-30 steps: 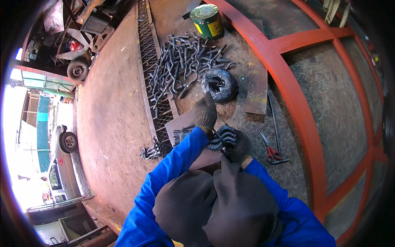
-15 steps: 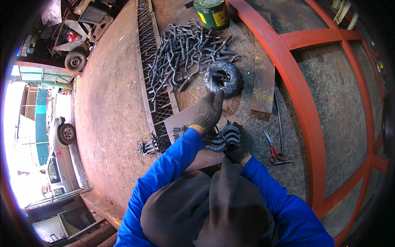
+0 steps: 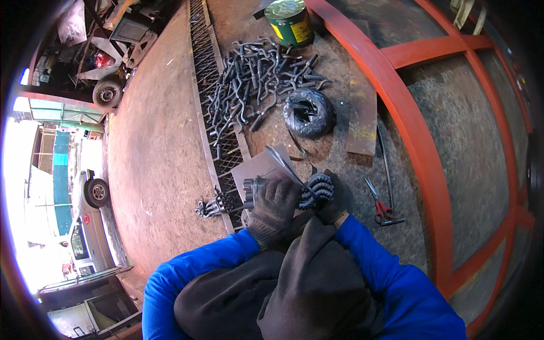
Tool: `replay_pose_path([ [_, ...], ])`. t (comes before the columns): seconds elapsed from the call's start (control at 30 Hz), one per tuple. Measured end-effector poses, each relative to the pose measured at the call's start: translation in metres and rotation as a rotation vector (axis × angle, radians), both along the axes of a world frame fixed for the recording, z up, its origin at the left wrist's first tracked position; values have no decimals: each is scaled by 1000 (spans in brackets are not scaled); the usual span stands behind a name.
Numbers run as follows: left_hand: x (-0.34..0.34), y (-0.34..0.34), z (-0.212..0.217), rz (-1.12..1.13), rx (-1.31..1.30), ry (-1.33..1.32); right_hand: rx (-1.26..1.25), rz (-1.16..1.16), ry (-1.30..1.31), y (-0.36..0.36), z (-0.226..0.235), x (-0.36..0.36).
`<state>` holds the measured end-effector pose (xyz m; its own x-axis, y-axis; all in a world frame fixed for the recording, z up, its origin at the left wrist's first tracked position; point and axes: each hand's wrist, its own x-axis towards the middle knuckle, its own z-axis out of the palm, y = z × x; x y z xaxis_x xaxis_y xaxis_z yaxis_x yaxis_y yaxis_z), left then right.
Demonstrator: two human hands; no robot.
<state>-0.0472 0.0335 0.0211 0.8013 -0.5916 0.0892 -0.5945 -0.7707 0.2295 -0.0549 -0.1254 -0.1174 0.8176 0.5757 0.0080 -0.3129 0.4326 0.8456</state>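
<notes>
A bundle of black bent rods (image 3: pixel 320 186) lies across my lap over a flat grey metal plate (image 3: pixel 247 168). My gloved left hand (image 3: pixel 274 208) is closed over the middle of the bundle, its fingers curled. At the bundle's curved end, my gloved right hand (image 3: pixel 334 203) grips from the right side, partly hidden by the rods. A dark flexible strip (image 3: pixel 281 160) arches up from between the hands; whether the fingers also pinch it I cannot tell. The straight ends of the bundle stick out left of my left hand.
Loose bent rods (image 3: pixel 249 85) lie piled ahead beside a plastic-wrapped ring (image 3: pixel 309 113) and a green can (image 3: pixel 290 22). Another rod bundle (image 3: pixel 215 205) rests on the floor grating (image 3: pixel 224 164). Red-handled scissors (image 3: pixel 381 207) lie right, near an orange-red metal frame (image 3: pixel 419 147).
My left hand has drawn back from near the wrapped ring and come down onto the bundle. The dark strip now stands up above the plate. My right hand stays at the curved end.
</notes>
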Motion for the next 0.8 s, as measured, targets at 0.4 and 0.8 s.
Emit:
replay_pose_path([
  [0.4,5,-35,-28,212,27,76,-1778,56,-87,3,-21,2],
  [0.8,5,-29,-27,200,-136,93,-1479,347,-805,-45,-108,32],
])
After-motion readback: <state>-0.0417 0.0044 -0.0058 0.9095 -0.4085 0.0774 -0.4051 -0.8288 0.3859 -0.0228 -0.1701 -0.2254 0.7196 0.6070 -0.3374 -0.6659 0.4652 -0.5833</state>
